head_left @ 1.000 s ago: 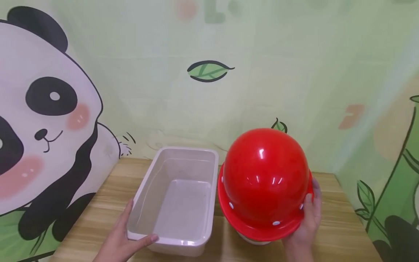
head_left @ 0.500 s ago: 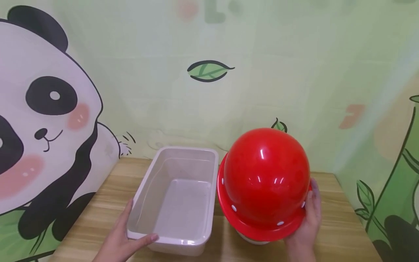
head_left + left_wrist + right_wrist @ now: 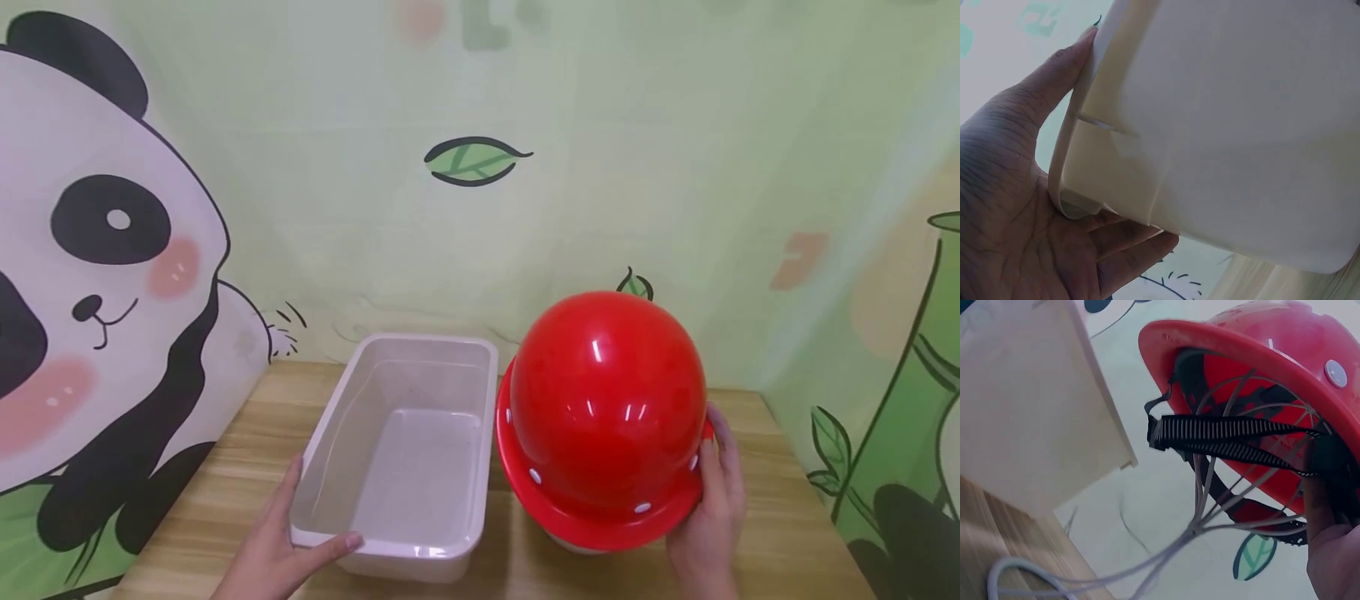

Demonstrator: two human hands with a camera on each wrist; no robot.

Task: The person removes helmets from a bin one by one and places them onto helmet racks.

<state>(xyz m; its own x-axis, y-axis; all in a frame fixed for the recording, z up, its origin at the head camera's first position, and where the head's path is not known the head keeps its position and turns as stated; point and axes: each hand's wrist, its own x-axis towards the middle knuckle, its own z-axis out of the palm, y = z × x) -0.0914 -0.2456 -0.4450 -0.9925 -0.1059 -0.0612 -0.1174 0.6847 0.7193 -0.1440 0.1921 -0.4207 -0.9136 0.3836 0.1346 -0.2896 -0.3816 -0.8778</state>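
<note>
On a wooden table against a wall printed with a panda and leaves: a pale plastic tub, rectangular, mouth up, just left of a red hard hat; tub and hat side by side, rims close, whether touching cannot be told. Left hand at the tub's near left corner — thumb hooked over the near rim, fingers laid along the left wall outside; from the left wrist view, left hand cupping the corner of the tub, thumb straight up along the rim's edge, fingers curled under the lip. Right hand gripping the hat at its right brim, fingers wrapped up along the outer edge, thumb hidden; hat held off the table, tilted, dome toward the camera, white rivets showing round the brim. From the right wrist view, the underside of the hard hat open to sight — black ribbed strap across the inside, thin grey cords running down from the webbing, a loop of them lying on the table; right hand at the lower right, fingertips inside the brim; the tub to the left, its wall upright.
</note>
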